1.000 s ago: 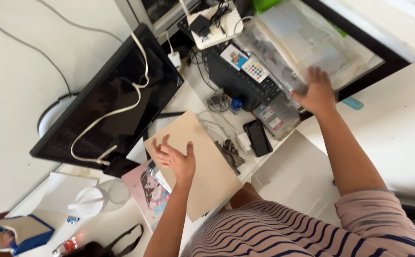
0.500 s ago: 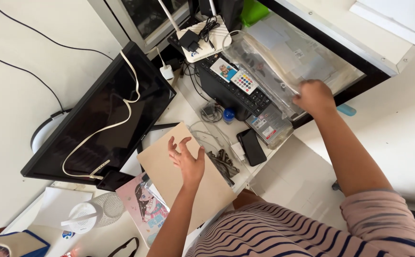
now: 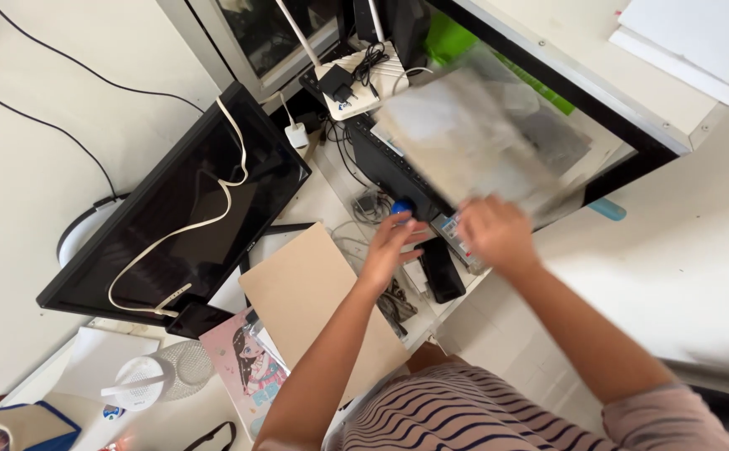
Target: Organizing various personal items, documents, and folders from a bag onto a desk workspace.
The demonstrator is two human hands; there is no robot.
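- The right hand (image 3: pixel 498 234) holds the near edge of a clear plastic sleeve of papers (image 3: pixel 481 142); its grip looks closed on that edge, though motion blur hides the fingers
- The sleeve is raised and tilted above the black keyboard (image 3: pixel 385 167), with its far end over the dark-framed glass surface (image 3: pixel 623 171) at the upper right
- The left hand (image 3: pixel 389 246) reaches in with fingers stretched out, loosely open, just under the sleeve's near corner; whether it touches the sleeve cannot be told, and it holds nothing that can be seen
- Just beneath both hands lie a blue bottle cap (image 3: pixel 402 206), a black phone (image 3: pixel 441 269) and a small printed box (image 3: pixel 458 235), all close together on the white table (image 3: pixel 322 188)
- A tan sheet of card (image 3: pixel 318 305) lies under the left forearm, with a pink illustrated booklet (image 3: pixel 247 359) beside it and a dark monitor (image 3: pixel 176 209) lying tilted to the left
- As a judgement: the sleeve is floppy and wide, so a second hand under the near corner would keep the papers from sliding out
- Keeping it level and well above the cap, phone and loose cables (image 3: pixel 364 200) would avoid dragging small things off the table
- A firm pinch on the edge, not on the slippery film alone, would likely hold best
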